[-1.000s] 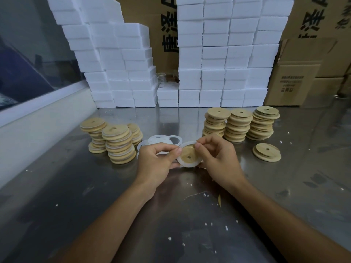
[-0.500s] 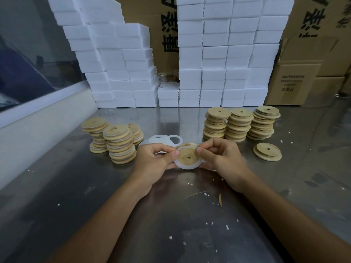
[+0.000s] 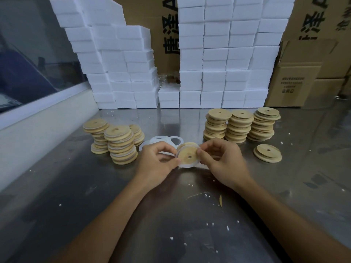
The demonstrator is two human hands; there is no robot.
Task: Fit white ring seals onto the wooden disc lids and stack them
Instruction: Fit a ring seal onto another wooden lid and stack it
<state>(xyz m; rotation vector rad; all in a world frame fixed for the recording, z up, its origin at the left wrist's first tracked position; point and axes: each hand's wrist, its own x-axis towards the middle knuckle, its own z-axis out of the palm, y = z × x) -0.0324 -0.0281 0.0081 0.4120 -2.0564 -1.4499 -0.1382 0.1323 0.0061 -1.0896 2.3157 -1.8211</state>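
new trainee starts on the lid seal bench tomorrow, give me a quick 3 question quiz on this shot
1. True or false: both the left hand and the right hand hold the wooden disc lid that has a white ring seal around its rim.
2. Where do the loose white ring seals lie? A) on the cardboard box B) on the steel table, behind the hands C) on top of the right-hand stacks
3. Fill in: the low pile of lids lying apart from the tall stacks sits on the person's ______ side.

Key: 1 true; 2 B; 3 right
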